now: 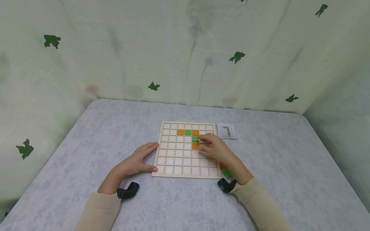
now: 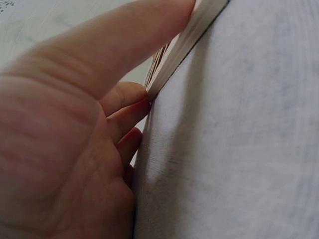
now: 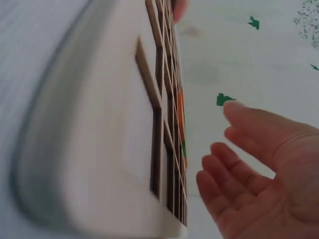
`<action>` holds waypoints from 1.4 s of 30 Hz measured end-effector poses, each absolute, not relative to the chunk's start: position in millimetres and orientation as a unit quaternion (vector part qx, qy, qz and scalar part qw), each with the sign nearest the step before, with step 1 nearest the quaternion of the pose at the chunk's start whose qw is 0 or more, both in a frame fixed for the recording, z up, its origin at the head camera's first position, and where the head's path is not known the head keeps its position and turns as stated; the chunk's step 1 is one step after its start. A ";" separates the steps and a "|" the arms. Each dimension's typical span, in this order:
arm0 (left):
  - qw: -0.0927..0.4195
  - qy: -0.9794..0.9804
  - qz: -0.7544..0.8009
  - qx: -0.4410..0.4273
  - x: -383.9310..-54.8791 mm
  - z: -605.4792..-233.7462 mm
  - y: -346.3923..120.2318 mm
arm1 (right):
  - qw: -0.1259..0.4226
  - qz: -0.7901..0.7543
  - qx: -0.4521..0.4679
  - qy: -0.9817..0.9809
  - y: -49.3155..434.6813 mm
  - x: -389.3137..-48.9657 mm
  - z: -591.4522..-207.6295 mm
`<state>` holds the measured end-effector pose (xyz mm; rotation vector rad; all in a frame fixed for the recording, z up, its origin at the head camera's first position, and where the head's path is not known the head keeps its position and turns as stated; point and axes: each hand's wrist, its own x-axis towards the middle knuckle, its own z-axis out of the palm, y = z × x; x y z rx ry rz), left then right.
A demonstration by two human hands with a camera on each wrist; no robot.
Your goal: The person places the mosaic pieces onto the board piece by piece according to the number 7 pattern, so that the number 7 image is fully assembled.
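A pale wooden grid board (image 1: 170,162) lies on the table with orange and green square tiles set in its cells. An orange tile (image 1: 180,132), a green tile (image 1: 188,132) and another orange tile (image 1: 195,132) form a row; a green one (image 1: 195,139) and an orange one (image 1: 195,146) run down from its right end. My left hand (image 1: 135,162) touches the board's left edge with thumb and fingers spread. Over the right part hovers my right hand (image 1: 215,147), its fingers loosely bent; the right wrist view shows nothing between them and a gap from the board.
Beside the board's upper right corner lies a small card (image 1: 226,131) printed with a coloured grid pattern. Loose orange (image 1: 223,165) and green (image 1: 227,173) tiles lie at the lower right, partly behind the right forearm. A leaf-patterned curtain (image 1: 173,57) hangs behind the table.
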<state>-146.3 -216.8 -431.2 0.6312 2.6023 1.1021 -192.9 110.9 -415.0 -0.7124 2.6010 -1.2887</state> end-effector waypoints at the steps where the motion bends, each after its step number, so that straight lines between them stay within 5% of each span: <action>1: 0.123 0.892 0.377 0.216 -146.4 -431.2 -216.5 | 0.074 -0.432 -0.239 0.866 114.1 -190.8 -411.6; 13: 0.123 0.892 0.376 0.218 -146.8 -431.9 -217.2 | 0.053 -0.404 -0.301 0.862 174.2 -150.7 -400.7; 20: 0.122 0.893 0.375 0.217 -146.9 -432.2 -217.1 | 0.090 -0.365 -0.307 0.874 196.6 -133.9 -411.7; 31: 0.126 0.892 0.376 0.216 -146.1 -431.2 -216.7 | 0.145 -0.338 -0.302 0.880 204.0 -124.8 -422.3; 42: 0.124 0.893 0.373 0.217 -146.6 -430.5 -216.3 | 0.112 -0.344 -0.279 0.890 198.6 -124.2 -411.7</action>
